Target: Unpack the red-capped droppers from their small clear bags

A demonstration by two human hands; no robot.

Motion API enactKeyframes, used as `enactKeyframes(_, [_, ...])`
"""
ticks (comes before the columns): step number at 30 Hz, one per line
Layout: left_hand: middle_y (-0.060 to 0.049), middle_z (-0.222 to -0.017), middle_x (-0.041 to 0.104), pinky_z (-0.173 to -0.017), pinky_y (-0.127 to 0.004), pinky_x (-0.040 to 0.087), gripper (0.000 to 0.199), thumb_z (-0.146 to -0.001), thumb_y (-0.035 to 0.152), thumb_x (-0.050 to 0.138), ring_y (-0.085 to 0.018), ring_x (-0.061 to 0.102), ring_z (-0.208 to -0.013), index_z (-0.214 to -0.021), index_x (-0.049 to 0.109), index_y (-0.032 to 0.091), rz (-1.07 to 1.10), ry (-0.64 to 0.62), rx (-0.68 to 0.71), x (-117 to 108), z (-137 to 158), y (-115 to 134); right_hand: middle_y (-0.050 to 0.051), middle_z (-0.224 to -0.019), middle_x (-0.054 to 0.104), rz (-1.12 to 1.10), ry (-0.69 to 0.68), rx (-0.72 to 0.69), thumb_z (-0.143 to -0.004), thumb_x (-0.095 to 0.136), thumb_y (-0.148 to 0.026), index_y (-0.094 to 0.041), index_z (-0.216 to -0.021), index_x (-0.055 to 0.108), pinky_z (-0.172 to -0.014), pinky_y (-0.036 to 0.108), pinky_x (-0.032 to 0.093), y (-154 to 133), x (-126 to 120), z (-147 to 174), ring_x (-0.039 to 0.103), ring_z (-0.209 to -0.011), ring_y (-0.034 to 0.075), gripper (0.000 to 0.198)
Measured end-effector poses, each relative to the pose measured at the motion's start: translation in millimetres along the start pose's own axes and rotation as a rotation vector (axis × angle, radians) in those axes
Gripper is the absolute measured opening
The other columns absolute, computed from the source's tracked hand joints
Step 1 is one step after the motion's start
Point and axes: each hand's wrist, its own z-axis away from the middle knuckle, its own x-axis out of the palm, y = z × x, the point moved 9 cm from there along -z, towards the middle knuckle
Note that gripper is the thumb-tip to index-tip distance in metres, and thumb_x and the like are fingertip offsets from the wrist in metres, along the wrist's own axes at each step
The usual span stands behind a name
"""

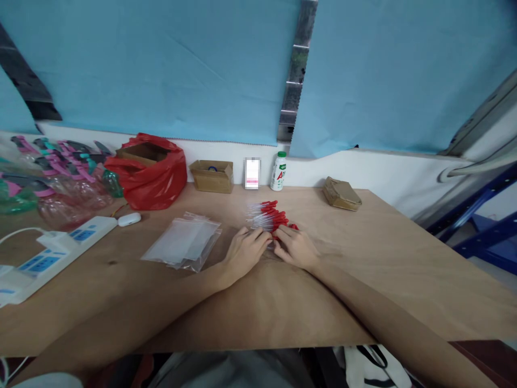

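Note:
My left hand (251, 249) and my right hand (296, 246) are close together on the table, fingers curled and closed. What sits between their fingertips is mostly hidden; a bit of red and something clear show there. Just beyond them lies a pile of small screwdriver-like tools (269, 218), with red handles pointing right and thin pale shafts pointing left. To the left of my left hand is a loose stack of clear plastic bags (183, 242), lying flat.
Along the back stand a red plastic bag (161, 180) with a carton inside, a small open cardboard box (212, 180), a phone (252, 175), a white bottle (278, 172) and a brown package (341, 195). At left are several spray bottles (68, 188) and a power strip (60, 253).

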Motion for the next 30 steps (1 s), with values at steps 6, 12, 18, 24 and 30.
enactKeyframes(6, [-0.002, -0.092, 0.074, -0.077, -0.037, 0.044, 0.015, -0.108, 0.019, 0.051, -0.020, 0.065, -0.079, -0.104, 0.066, 0.019, 0.051, -0.037, 0.059, 10, 4, 4, 0.003, -0.082, 0.060, -0.020, -0.021, -0.006, -0.090, 0.052, -0.017, -0.021, -0.084, 0.053, -0.065, 0.031, 0.031, -4, 5, 0, 0.054, -0.071, 0.017, 0.007])
enactKeyframes(12, [-0.003, -0.092, 0.073, -0.078, -0.037, 0.046, 0.018, -0.103, 0.010, 0.051, -0.021, 0.066, -0.081, -0.105, 0.067, 0.018, 0.050, -0.073, 0.108, 17, 5, 6, 0.003, -0.078, 0.058, -0.056, -0.026, -0.013, -0.086, 0.049, -0.014, -0.021, -0.081, 0.051, -0.065, 0.031, 0.032, -2, 9, 1, 0.053, -0.069, 0.017, 0.009])
enactKeyframes(18, [-0.004, -0.089, 0.073, -0.079, -0.036, 0.045, 0.018, -0.106, 0.014, 0.049, -0.021, 0.066, -0.081, -0.101, 0.066, 0.019, 0.079, -0.060, 0.084, 11, 3, 6, 0.003, -0.080, 0.058, -0.067, -0.003, -0.033, -0.087, 0.050, -0.013, -0.021, -0.082, 0.051, -0.068, 0.031, 0.035, -1, 7, 3, 0.054, -0.072, 0.018, 0.010])
enactKeyframes(24, [-0.004, -0.083, 0.072, -0.078, -0.036, 0.042, 0.034, -0.113, 0.027, 0.037, -0.019, 0.065, -0.074, -0.092, 0.062, 0.019, 0.136, -0.059, -0.053, 7, 2, -7, 0.006, -0.089, 0.061, -0.019, 0.053, -0.074, -0.096, 0.051, -0.018, -0.020, -0.094, 0.059, -0.072, 0.031, 0.039, -4, -3, 3, 0.057, -0.080, 0.020, 0.009])
enactKeyframes(30, [-0.003, -0.088, 0.075, -0.077, -0.034, 0.041, 0.028, -0.112, 0.028, 0.044, -0.019, 0.065, -0.076, -0.097, 0.066, 0.019, 0.161, -0.044, -0.054, 9, 2, -8, 0.007, -0.094, 0.065, -0.020, 0.022, -0.044, -0.100, 0.053, -0.022, -0.020, -0.103, 0.061, -0.072, 0.031, 0.039, 4, -1, 4, 0.060, -0.082, 0.020, 0.009])
